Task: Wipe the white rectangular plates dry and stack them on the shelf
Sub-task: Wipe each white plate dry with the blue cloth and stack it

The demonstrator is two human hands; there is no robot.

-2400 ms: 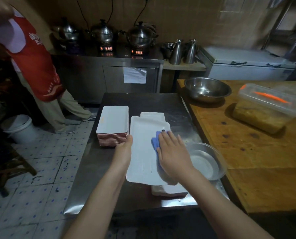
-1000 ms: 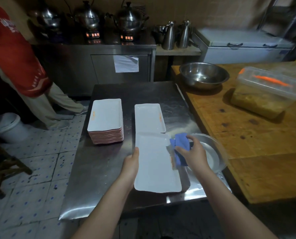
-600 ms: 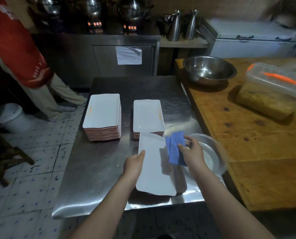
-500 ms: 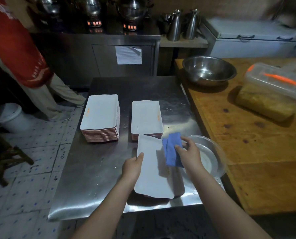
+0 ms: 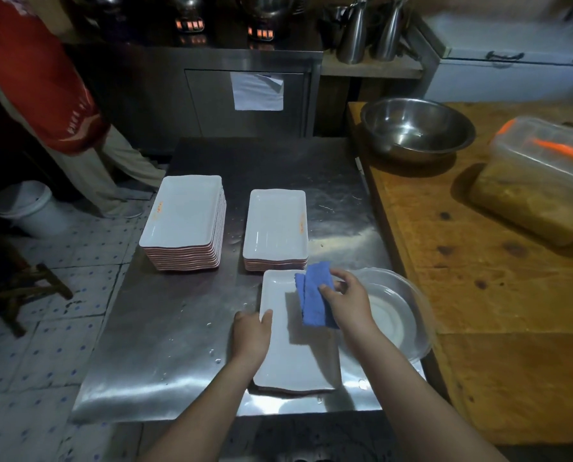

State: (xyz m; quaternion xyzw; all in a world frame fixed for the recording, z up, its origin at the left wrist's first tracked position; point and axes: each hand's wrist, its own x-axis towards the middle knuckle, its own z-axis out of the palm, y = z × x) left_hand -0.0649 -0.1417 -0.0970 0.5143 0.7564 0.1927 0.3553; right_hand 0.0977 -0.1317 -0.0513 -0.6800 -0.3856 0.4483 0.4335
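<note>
A white rectangular plate lies near the front edge of the steel table. My left hand grips its left rim, thumb over the edge. My right hand pinches a folded blue cloth just above the plate's right half. Behind it stands a short stack of white plates. A taller stack of the same plates stands further left.
A clear glass bowl sits right of the held plate. On the wooden counter are a steel bowl and a lidded plastic tub. A person in a red apron stands at the back left beside a white bucket.
The plate I wiped tilted up earlier has come down flat near the table's front edge. My right hand has lifted the cloth off it to hover over its right half.
</note>
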